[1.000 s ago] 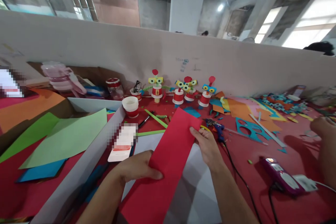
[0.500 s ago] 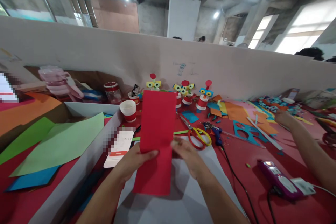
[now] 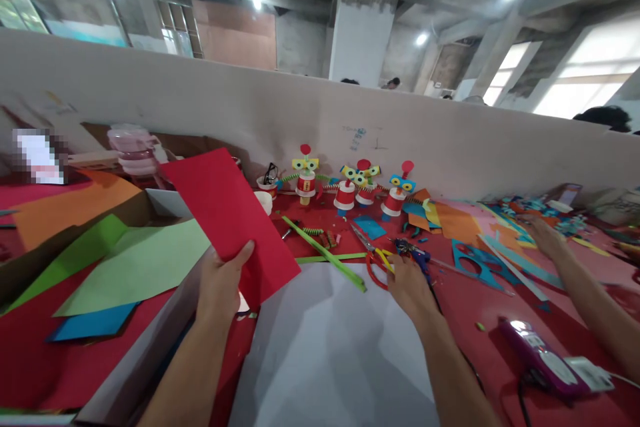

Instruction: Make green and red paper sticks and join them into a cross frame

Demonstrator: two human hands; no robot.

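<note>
At the left edge of the frame, a bright screen [image 3: 41, 159], partly pixelated, stands near a pink bottle [image 3: 133, 152]. Below them, filling the lower left, is an open box [image 3: 145, 347] holding coloured paper, including a pale green sheet [image 3: 140, 267] and a blue sheet [image 3: 95, 322]. Left of centre, my left hand [image 3: 221, 283] pinches a red paper sheet [image 3: 225, 210] near its lower edge, thumb lying across the front. The sheet is raised and tilted, its top leaning toward the upper left, and it partly hides a white cup [image 3: 264, 203] behind it. In the middle, four cup figures [image 3: 345, 196] with large paper eyes stand in a row before a pale partition [image 3: 240, 103]. In front of them lie green strips [image 3: 327, 255], and a large white sheet [image 3: 340, 347] covers the lower centre. Right of centre, my right hand [image 3: 410, 280] is at the yellow and red handles of the scissors [image 3: 374, 252]; its fingers are bent, but I cannot tell whether they grip. Just beyond is a blue glue gun [image 3: 417, 255]. Farther right are a blue cut-out sheet [image 3: 470, 255], a purple power strip [image 3: 547, 360] at lower right, and another person's arm [image 3: 587, 290] reaching in from the right edge.
</note>
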